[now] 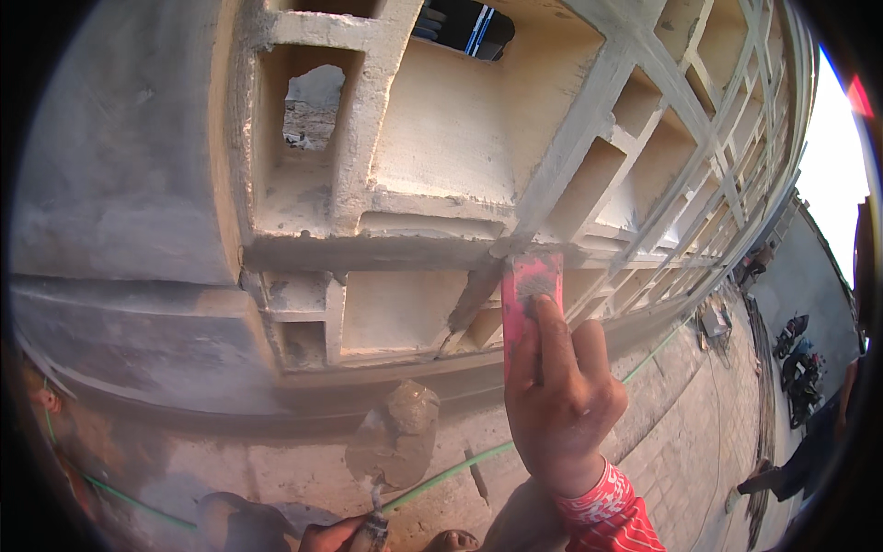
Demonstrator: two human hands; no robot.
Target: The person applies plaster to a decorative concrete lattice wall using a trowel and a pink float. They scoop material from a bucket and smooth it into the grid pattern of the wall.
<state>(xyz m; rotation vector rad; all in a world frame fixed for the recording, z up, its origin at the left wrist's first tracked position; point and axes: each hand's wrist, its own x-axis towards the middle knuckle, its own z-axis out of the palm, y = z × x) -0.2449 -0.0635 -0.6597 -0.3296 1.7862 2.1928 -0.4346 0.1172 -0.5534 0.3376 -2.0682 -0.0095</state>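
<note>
My right hand [566,386] is closed around a flat pink strip-shaped tool [517,317], its fingers pressed along the face. Grey mortar smears its upper end, which meets a horizontal bar [377,253] of the cream lattice wall [451,120]. That bar is coated in darker, damp-looking mortar. At the lower edge, my left hand [333,534] grips a trowel [375,455] by its handle. A lump of wet mortar [411,407] rests on the blade, below the foot of the wall.
A smooth grey pillar [120,166] borders the lattice on the left. Along the paved ground [681,432] runs a green hose [451,472]. Long thin rods [765,405] and motorcycles [802,373] are at the right. One person [800,469] stands there; another [759,262] is farther off.
</note>
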